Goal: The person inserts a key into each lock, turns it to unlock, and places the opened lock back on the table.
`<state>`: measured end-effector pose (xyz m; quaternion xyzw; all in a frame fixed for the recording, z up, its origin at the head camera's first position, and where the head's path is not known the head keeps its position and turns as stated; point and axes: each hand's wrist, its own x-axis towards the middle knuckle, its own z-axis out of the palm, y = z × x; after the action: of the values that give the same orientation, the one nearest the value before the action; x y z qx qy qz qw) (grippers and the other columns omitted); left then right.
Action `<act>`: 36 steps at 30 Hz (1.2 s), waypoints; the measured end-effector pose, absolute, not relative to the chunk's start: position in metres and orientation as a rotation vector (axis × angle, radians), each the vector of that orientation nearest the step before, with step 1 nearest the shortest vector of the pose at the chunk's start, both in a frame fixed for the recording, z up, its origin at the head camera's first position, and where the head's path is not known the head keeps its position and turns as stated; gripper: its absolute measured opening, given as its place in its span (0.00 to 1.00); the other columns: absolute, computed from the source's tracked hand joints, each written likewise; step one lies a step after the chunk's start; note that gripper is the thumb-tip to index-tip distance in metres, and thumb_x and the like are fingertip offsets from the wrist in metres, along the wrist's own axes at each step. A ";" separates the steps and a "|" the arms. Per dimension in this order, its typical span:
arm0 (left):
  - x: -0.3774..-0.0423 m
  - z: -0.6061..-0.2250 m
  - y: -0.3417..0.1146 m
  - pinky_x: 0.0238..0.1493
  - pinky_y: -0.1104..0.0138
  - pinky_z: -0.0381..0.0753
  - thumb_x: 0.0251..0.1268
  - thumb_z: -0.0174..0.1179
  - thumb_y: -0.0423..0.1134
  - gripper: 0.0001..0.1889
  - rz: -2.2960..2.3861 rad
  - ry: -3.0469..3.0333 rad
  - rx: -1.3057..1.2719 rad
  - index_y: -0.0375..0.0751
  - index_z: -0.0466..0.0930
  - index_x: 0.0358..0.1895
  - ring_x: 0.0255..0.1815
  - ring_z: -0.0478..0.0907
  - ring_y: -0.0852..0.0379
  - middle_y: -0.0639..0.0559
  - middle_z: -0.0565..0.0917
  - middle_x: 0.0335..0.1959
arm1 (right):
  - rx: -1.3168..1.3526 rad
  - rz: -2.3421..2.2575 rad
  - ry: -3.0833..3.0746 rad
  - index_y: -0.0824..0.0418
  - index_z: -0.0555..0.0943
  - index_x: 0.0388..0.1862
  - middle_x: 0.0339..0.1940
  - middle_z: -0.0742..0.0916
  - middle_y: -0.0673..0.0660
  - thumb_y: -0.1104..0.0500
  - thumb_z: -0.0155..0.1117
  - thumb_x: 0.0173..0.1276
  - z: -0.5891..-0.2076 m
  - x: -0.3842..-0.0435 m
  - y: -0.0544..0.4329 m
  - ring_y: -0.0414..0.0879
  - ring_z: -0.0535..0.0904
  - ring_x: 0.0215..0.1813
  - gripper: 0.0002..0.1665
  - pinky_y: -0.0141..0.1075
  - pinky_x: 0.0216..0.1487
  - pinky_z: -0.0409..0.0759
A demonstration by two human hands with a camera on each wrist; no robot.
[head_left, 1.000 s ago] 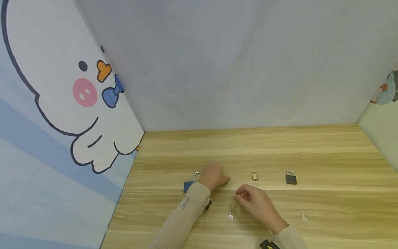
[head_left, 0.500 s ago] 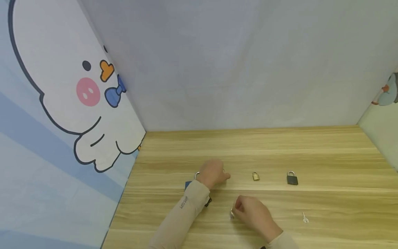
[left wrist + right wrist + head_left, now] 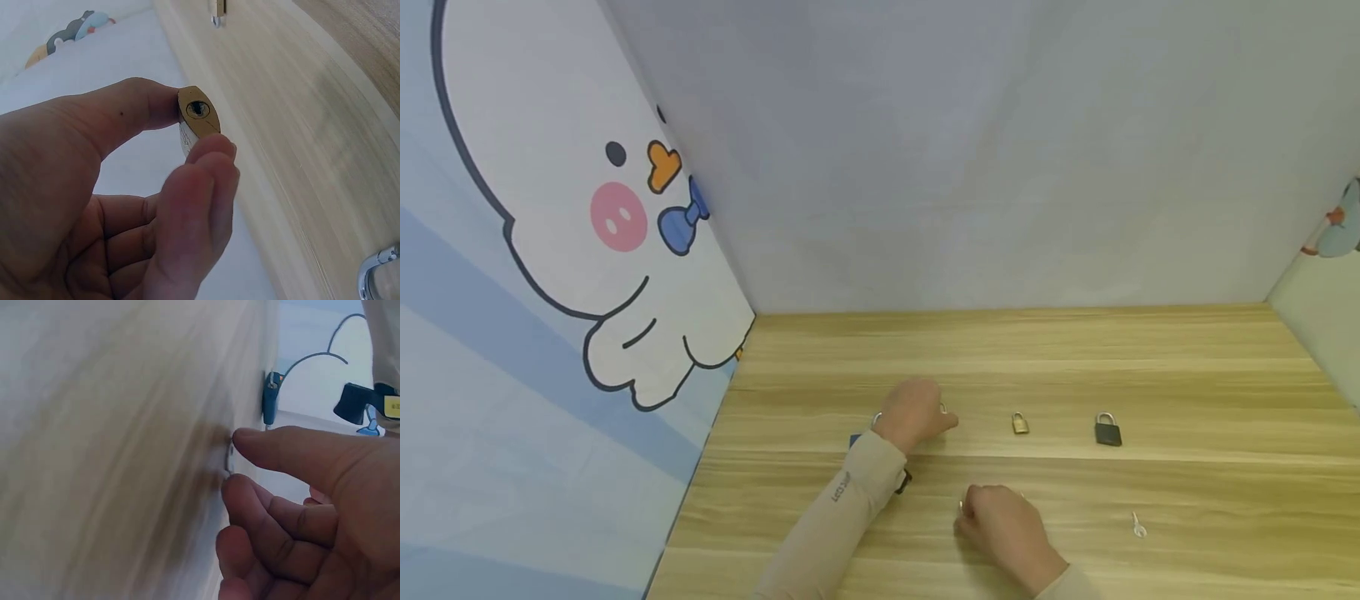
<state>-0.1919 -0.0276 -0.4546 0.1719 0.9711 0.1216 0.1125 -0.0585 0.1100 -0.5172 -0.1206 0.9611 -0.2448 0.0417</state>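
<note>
My left hand (image 3: 913, 414) pinches a small brass padlock (image 3: 197, 112) between thumb and fingers. Its keyhole faces the left wrist camera; in the head view most of it hides behind the hand. Nearer the front, my right hand (image 3: 1003, 529) is down close over the tabletop. Between its thumb and index fingertip, a thin silvery key (image 3: 230, 455) shows edge-on in the right wrist view, right at the wood. Left of the left hand, a blue padlock (image 3: 855, 439) is partly covered by the hand and sleeve.
A smaller brass padlock (image 3: 1020, 424) lies right of the left hand, with a black padlock (image 3: 1107, 432) farther right. Another key (image 3: 1139, 526) lies in front of the black padlock. The wooden table (image 3: 1210, 375) meets a pale back wall (image 3: 970, 167) and a cartoon-printed left wall (image 3: 550, 250).
My right hand has moved down toward the front, onto the key that lay on the table, and its fingers have closed around it. The left hand has stayed nearly in place with its padlock.
</note>
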 end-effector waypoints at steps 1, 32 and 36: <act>-0.192 -0.455 -0.027 0.13 0.71 0.56 0.60 0.69 0.51 0.30 0.356 2.849 0.505 0.49 0.60 0.09 0.10 0.53 0.65 0.61 0.56 0.06 | -0.370 -0.734 2.950 0.54 0.78 0.21 0.18 0.79 0.46 0.59 0.76 0.55 -0.517 -0.058 0.109 0.36 0.70 0.20 0.13 0.34 0.20 0.72; -0.195 -0.461 -0.033 0.12 0.73 0.53 0.60 0.69 0.50 0.30 0.415 2.831 0.555 0.49 0.60 0.10 0.09 0.51 0.66 0.62 0.55 0.06 | -0.218 -1.010 2.719 0.61 0.79 0.26 0.24 0.82 0.50 0.66 0.70 0.60 -0.517 -0.062 0.107 0.41 0.74 0.24 0.08 0.35 0.25 0.76; -0.193 -0.460 -0.032 0.12 0.73 0.53 0.60 0.70 0.50 0.30 0.417 2.826 0.558 0.49 0.60 0.10 0.09 0.50 0.66 0.62 0.54 0.06 | -0.226 -1.122 2.626 0.60 0.79 0.28 0.23 0.81 0.49 0.65 0.69 0.62 -0.520 -0.061 0.113 0.41 0.74 0.25 0.07 0.34 0.25 0.76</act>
<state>-0.1935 -0.0320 -0.4603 0.1903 0.9645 0.1423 0.1152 -0.0612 0.1133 -0.5199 -0.0783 0.9079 -0.3880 0.1380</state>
